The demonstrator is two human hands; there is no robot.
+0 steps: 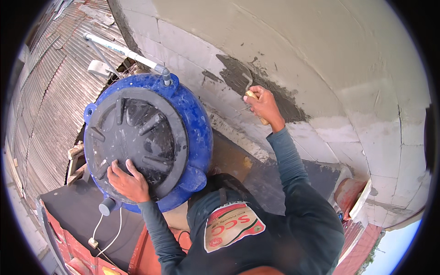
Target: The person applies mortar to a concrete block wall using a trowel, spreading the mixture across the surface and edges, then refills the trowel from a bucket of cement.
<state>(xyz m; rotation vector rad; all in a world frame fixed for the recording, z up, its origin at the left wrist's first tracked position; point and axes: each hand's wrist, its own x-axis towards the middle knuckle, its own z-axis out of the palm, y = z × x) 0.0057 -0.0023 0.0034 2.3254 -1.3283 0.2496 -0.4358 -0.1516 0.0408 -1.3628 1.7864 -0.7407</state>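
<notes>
A: Far left, quick?
B: Weathered corrugated roof (50, 87). Below it a dark sheet (68, 215), with a white cable (120, 223) and a small pale connector (93, 243) over it.

A: Next along?
B: White pipe (121, 50), grey elbow at its right end meeting the rim of a blue tank (200, 119). Grey cap (107, 206) at the tank's lower left. Round black lid (137, 137) on top, raised ribs, dusty.

A: Left hand?
B: Left hand (130, 182) rests on the lower part of the lid. Fingers spread and nearly straight, gripping nothing.

A: Right of the tank?
B: Pale block wall (183, 46), then a dark mortar patch (233, 75) running diagonally across it, bare blocks on its lower side, smooth grey plaster (302, 41) on its upper side.

A: Trowel?
B: Trowel (250, 94) is in front of that patch, metal neck pointing up the picture. Blade blends into the mortar; can't tell if it's touching.

A: Right hand?
B: Right hand (266, 106), fingers closed round the wooden handle, butt end poking out below the palm. Dark sleeve on the forearm.

A: Far right?
B: Reddish object (348, 191), kind unclear, near the wall's lower edge, just beside a white-edged piece (360, 199). Done.
</notes>
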